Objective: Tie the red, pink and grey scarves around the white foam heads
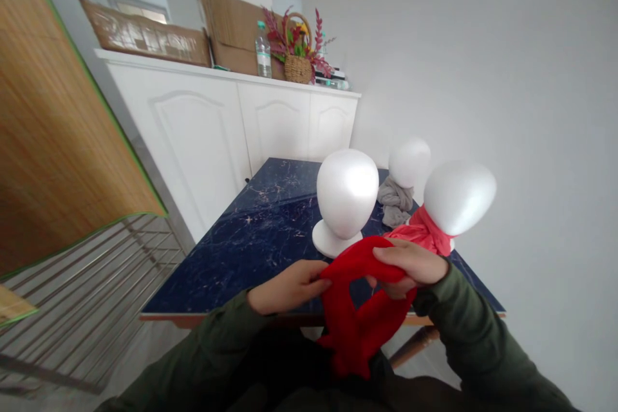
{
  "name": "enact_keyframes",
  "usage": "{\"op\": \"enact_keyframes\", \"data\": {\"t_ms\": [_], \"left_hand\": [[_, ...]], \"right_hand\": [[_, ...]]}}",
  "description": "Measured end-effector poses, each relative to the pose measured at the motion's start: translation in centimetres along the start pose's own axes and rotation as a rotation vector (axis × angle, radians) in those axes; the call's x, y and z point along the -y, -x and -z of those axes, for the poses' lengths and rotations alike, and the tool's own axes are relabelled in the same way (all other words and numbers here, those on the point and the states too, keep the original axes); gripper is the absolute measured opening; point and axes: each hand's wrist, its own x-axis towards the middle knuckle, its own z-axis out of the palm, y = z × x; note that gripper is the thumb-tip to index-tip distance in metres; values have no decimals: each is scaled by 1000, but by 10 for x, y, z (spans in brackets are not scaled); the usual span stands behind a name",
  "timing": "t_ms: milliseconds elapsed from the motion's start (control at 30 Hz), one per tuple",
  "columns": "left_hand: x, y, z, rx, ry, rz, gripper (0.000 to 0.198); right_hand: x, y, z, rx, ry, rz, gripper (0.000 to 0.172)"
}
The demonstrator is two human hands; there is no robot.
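A bright red scarf (345,328) hangs in a loop between my hands, in front of the table's near edge. My left hand (292,284) pinches its left side between thumb and fingers. On the other side, my right hand (410,264) grips the top of the loop, thumb on the upper face and fingers below. The lower part of the scarf drops toward my lap. Just beyond it stands a bare white mannequin head (347,193) on a round base. To the right, a second white head (458,196) wears a coral-red scarf (425,232) around its neck.
Farther back, another white head (409,161) has a grey scarf (396,199) around it. They stand on a dark blue marbled table (241,238). White cabinets (193,122) behind carry boxes, a bottle (263,51) and a flower basket (298,68). A metal rack (145,251) and bamboo mat (58,129) are left.
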Motion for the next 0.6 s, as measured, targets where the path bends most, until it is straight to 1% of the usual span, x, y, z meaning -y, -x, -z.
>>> {"op": "enact_keyframes", "data": {"t_ms": [67,133,200,267,300,333,367,400,433,500,533,567,600], "left_hand": [[-2,7,14,-181,-54,30,31],[-5,16,29,-363,-69,3,31],[-10,21,40,-504,4,-9,30],[-15,23,44,-546,187,45,31],[-16,24,44,-523,295,84,34],[-17,24,42,-456,407,120,39],[-17,24,39,-336,504,151,44],[-16,25,36,-149,568,177,48],[-13,26,32,90,594,199,49],[-4,30,29,625,550,255,43],[0,31,31,803,482,288,35],[3,33,36,878,408,316,24],[3,32,46,845,340,335,15]], "right_hand": [[9,9,11,-51,42,-26,42],[15,17,20,-105,99,-75,39],[20,21,24,-152,130,-109,37],[25,21,25,-185,137,-114,37],[29,21,24,-193,137,-111,38],[34,21,23,-197,136,-105,37],[39,21,22,-205,138,-88,36],[46,22,21,-227,147,-60,34],[54,25,21,-258,164,-27,32],[75,33,23,-342,235,29,30],[86,38,25,-396,286,46,28],[99,43,28,-458,344,61,25],[111,48,33,-531,403,78,21]]}}
